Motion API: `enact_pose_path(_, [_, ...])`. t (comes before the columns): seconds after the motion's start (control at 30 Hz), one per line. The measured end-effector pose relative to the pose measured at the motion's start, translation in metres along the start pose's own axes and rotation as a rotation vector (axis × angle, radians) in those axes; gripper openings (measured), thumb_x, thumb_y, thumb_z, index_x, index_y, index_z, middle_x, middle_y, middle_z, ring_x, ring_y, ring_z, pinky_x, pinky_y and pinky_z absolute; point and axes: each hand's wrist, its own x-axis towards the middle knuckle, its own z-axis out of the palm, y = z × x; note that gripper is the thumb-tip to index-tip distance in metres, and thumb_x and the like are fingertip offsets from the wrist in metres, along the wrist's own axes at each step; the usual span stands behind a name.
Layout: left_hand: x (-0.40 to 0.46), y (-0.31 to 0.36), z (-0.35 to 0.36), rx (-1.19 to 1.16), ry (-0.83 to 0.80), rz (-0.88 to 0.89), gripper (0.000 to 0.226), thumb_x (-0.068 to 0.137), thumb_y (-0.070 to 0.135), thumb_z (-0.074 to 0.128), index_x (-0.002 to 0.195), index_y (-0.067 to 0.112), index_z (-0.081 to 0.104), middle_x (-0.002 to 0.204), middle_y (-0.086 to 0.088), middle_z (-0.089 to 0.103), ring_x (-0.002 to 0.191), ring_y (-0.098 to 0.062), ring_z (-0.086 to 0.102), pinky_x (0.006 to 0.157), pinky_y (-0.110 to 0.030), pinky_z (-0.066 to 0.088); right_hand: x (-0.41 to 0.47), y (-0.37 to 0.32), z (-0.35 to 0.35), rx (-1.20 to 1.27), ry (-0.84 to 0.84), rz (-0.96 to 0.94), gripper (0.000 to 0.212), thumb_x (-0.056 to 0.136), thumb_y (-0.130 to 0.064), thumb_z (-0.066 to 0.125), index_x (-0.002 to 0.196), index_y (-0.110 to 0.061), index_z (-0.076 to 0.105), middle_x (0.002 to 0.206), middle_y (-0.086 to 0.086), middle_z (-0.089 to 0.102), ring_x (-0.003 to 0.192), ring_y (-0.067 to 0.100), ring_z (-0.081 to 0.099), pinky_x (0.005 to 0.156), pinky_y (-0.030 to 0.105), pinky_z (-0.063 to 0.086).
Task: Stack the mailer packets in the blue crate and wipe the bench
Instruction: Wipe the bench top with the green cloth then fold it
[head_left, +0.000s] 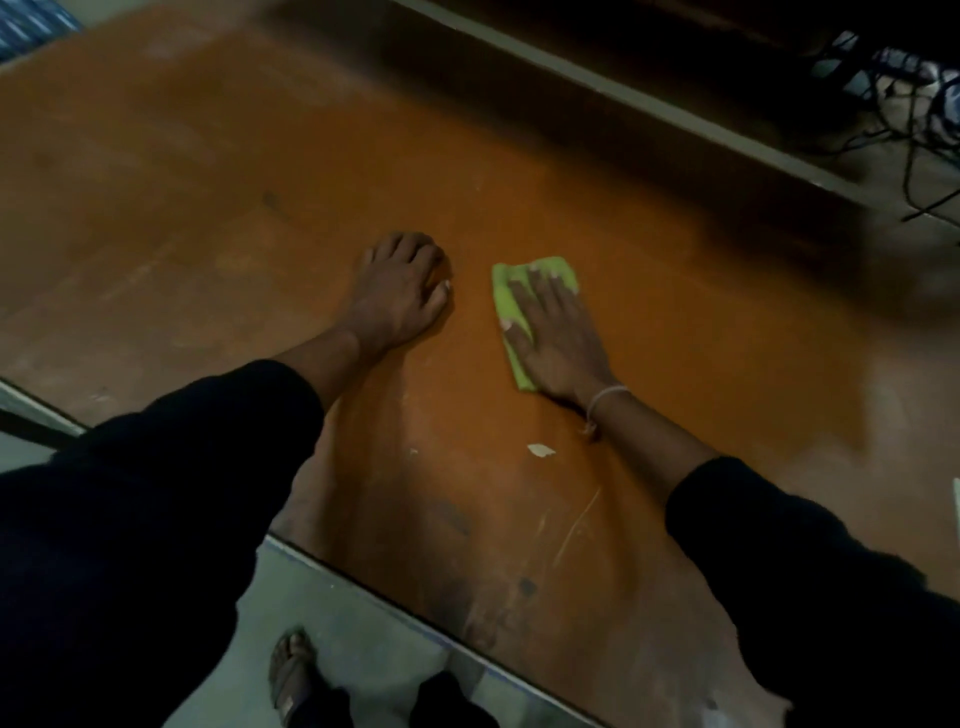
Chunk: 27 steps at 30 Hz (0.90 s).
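Currently your right hand (556, 332) presses flat, fingers straight, on a folded green cloth (511, 301) near the middle of the orange bench (208, 208), while your left hand (402, 291) rests just left of the cloth with fingers loosely curled, holding nothing. Because the cloth is small, your palm could slide off it, and a pale scrap (541, 450) lying nearer you than the cloth may get missed. Beyond the cloth the worn, scratched bench meets a dim room with tangled cables (893, 93); no mailer packets show, only a blue corner, possibly the crate (31, 23).

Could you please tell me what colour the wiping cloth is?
Bright lime green cloth, seen in the head view.
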Motion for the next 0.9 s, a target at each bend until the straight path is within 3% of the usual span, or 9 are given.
enact_pose_path(0.07, [-0.001, 0.000, -0.002, -0.001, -0.004, -0.002, 0.055, 0.098, 0.054, 0.036, 0.134, 0.016, 0.051, 0.144, -0.010, 0.048, 0.131, -0.035, 0.042, 0.102, -0.050, 0.040, -0.019, -0.002, 0.001, 0.001, 0.024, 0.006, 0.065, 0.102, -0.063, 0.013, 0.159, -0.032, 0.013, 0.168, -0.003, 0.003, 0.155, 0.020, -0.001, 0.125, 0.044, 0.004])
enact_pose_path(0.2, [-0.004, 0.000, -0.007, -0.022, -0.030, -0.007, 0.054, 0.098, 0.052, 0.035, 0.133, 0.014, 0.052, 0.144, -0.011, 0.049, 0.131, -0.035, 0.043, 0.102, -0.050, 0.040, -0.041, -0.015, -0.001, 0.033, 0.062, 0.434, 0.071, 0.099, -0.065, 0.009, 0.159, -0.027, 0.015, 0.168, 0.002, 0.001, 0.155, 0.026, -0.002, 0.124, 0.049, 0.006])
enact_pose_path(0.23, [-0.006, -0.001, -0.009, -0.037, -0.041, -0.001, 0.053, 0.099, 0.051, 0.036, 0.134, 0.014, 0.052, 0.145, -0.011, 0.048, 0.132, -0.035, 0.043, 0.103, -0.050, 0.040, -0.048, -0.030, 0.001, 0.026, 0.052, 0.428, 0.072, 0.099, -0.065, 0.009, 0.159, -0.027, 0.013, 0.168, 0.002, -0.001, 0.155, 0.027, -0.003, 0.124, 0.049, 0.005])
enact_pose_path(0.33, [-0.011, -0.012, -0.018, -0.035, -0.087, 0.052, 0.051, 0.101, 0.048, 0.040, 0.136, 0.012, 0.051, 0.144, -0.013, 0.047, 0.132, -0.036, 0.043, 0.104, -0.050, 0.040, -0.083, -0.076, 0.006, 0.001, -0.001, 0.086, 0.067, 0.101, -0.063, 0.012, 0.160, -0.031, 0.008, 0.168, -0.003, -0.004, 0.155, 0.022, -0.007, 0.125, 0.045, 0.001])
enact_pose_path(0.4, [-0.016, -0.026, -0.028, -0.012, -0.089, 0.068, 0.051, 0.102, 0.047, 0.041, 0.137, 0.011, 0.050, 0.144, -0.014, 0.047, 0.133, -0.037, 0.043, 0.105, -0.051, 0.040, -0.099, -0.078, 0.007, -0.001, -0.030, -0.033, 0.065, 0.102, -0.063, 0.014, 0.159, -0.033, 0.007, 0.168, -0.006, -0.004, 0.154, 0.018, -0.009, 0.125, 0.045, 0.003])
enact_pose_path(0.57, [-0.033, -0.072, -0.045, 0.018, -0.071, 0.048, 0.049, 0.103, 0.045, 0.043, 0.137, 0.010, 0.049, 0.145, -0.016, 0.045, 0.134, -0.037, 0.040, 0.105, -0.052, 0.039, -0.105, -0.097, 0.012, -0.012, 0.052, 0.422, 0.069, 0.100, -0.062, 0.014, 0.160, -0.027, 0.013, 0.168, 0.003, 0.003, 0.155, 0.027, 0.001, 0.123, 0.051, 0.011])
enact_pose_path(0.77, [-0.053, -0.102, -0.044, -0.038, -0.068, 0.047, 0.058, 0.099, 0.051, 0.032, 0.132, 0.006, 0.051, 0.140, -0.019, 0.049, 0.127, -0.040, 0.045, 0.103, -0.052, 0.039, -0.159, -0.189, 0.017, -0.024, -0.051, -0.213, 0.062, 0.105, -0.055, 0.022, 0.160, -0.030, 0.009, 0.168, -0.003, -0.001, 0.155, 0.020, -0.007, 0.125, 0.046, 0.007])
enact_pose_path(0.83, [-0.056, -0.102, -0.043, -0.045, -0.051, 0.038, 0.056, 0.101, 0.049, 0.034, 0.132, 0.006, 0.051, 0.141, -0.019, 0.048, 0.128, -0.040, 0.044, 0.104, -0.051, 0.039, -0.160, -0.184, 0.018, -0.036, -0.025, -0.119, 0.062, 0.105, -0.055, 0.023, 0.160, -0.031, 0.009, 0.168, -0.003, -0.002, 0.155, 0.019, -0.008, 0.124, 0.048, 0.010])
enact_pose_path(0.9, [-0.058, -0.102, -0.042, -0.045, -0.041, 0.037, 0.054, 0.102, 0.048, 0.034, 0.132, 0.006, 0.052, 0.141, -0.018, 0.048, 0.129, -0.040, 0.043, 0.105, -0.051, 0.039, -0.157, -0.185, 0.022, -0.039, 0.023, 0.153, 0.062, 0.104, -0.056, 0.020, 0.160, -0.029, 0.012, 0.168, -0.001, 0.000, 0.155, 0.021, -0.005, 0.123, 0.049, 0.013])
